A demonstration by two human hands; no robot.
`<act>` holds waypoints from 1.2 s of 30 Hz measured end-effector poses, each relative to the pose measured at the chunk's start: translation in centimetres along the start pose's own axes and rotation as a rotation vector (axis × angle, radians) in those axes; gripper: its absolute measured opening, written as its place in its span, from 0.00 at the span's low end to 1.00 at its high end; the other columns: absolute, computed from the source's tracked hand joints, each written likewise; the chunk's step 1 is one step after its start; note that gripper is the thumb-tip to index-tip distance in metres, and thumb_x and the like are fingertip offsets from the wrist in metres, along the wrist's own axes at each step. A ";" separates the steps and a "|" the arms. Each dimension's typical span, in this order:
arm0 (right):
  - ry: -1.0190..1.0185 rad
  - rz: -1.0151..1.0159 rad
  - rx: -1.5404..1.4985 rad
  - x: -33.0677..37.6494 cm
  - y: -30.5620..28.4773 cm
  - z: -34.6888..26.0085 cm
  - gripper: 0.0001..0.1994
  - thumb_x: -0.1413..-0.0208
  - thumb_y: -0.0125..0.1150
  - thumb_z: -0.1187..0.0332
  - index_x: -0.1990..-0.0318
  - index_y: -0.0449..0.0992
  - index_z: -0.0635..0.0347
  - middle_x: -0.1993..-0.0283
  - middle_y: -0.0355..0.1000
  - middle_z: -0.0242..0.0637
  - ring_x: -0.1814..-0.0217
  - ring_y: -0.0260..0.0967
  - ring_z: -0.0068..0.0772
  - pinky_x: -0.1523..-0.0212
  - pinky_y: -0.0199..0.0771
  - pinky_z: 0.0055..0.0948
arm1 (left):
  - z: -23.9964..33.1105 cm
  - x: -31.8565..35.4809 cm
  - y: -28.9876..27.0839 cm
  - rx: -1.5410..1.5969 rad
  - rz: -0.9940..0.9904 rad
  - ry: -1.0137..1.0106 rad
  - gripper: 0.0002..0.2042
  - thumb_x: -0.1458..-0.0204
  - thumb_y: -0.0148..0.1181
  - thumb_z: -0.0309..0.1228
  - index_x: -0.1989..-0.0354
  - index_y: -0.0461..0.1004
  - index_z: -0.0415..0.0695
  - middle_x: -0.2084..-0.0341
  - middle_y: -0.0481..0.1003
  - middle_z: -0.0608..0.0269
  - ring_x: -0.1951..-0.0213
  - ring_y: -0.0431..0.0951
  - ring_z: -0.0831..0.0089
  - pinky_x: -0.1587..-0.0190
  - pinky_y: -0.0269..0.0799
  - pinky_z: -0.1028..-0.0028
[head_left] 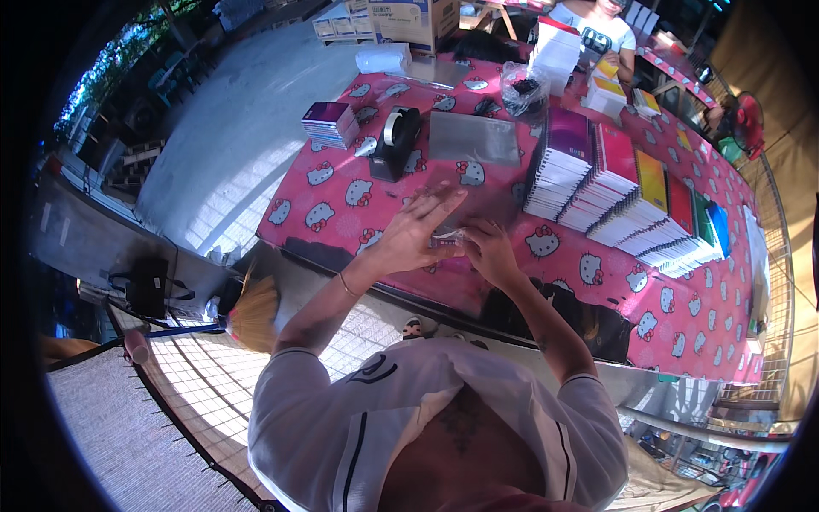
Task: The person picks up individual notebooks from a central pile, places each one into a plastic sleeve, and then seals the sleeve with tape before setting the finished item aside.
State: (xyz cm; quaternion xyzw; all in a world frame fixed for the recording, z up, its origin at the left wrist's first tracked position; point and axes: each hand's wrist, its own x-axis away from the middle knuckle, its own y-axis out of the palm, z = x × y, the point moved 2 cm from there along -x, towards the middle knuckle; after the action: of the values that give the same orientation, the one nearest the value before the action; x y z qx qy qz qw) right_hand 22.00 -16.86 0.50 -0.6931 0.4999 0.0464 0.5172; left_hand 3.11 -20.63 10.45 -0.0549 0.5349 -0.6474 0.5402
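At the near edge of the table, both of my hands work over a clear plastic sleeve (449, 233). Its crinkled, shiny edge shows between them; what lies inside, if anything, I cannot make out. My left hand (408, 235) rests on the sleeve with its fingers stretched out. Fingers bent, my right hand (492, 253) pinches the sleeve's edge from the right side. Just beyond lies a flat stack of clear plastic sleeves (474, 138). A black tape dispenser (395, 149) with a roll of tape stands to the left of that stack.
Tall stacks of spiral notebooks (570, 171) with coloured covers line the right side. A small notebook pile (331, 125) sits at the far left. Crumpled clear plastic (523, 90) lies farther back. Another person (604, 38) is across the table. A broom (254, 314) leans at the lower left.
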 end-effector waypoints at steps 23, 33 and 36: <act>0.737 0.162 -0.707 1.0 3.4 4.0 0.23 0.49 0.70 0.75 0.47 0.68 0.60 0.50 0.65 0.40 0.52 0.72 0.31 0.53 0.74 0.29 | -12.5 -0.3 7.5 0.676 -0.253 -0.597 0.25 0.52 0.72 0.38 0.50 0.72 0.37 0.68 0.80 0.53 0.64 0.81 0.65 0.61 0.76 0.67; 0.717 0.211 -0.618 0.6 3.8 2.8 0.18 0.47 0.66 0.78 0.49 0.69 0.62 0.51 0.65 0.40 0.51 0.73 0.32 0.51 0.75 0.29 | -32.1 2.4 1.7 0.870 0.251 -0.967 0.14 0.50 0.68 0.38 0.61 0.79 0.41 0.74 0.73 0.69 0.73 0.71 0.77 0.70 0.68 0.74; 0.743 0.238 -0.685 1.7 3.6 3.4 0.19 0.47 0.66 0.77 0.49 0.69 0.62 0.51 0.65 0.39 0.52 0.73 0.31 0.51 0.75 0.29 | -28.0 3.2 3.8 0.941 0.508 -0.890 0.09 0.46 0.63 0.32 0.61 0.78 0.41 0.74 0.74 0.68 0.76 0.70 0.79 0.73 0.67 0.78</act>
State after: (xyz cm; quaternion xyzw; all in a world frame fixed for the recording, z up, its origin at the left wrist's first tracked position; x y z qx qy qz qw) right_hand 21.67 -15.25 -4.43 -0.7306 0.6814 0.0169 0.0396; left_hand -13.95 -4.70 -5.80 0.0520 -0.0786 -0.5799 0.8092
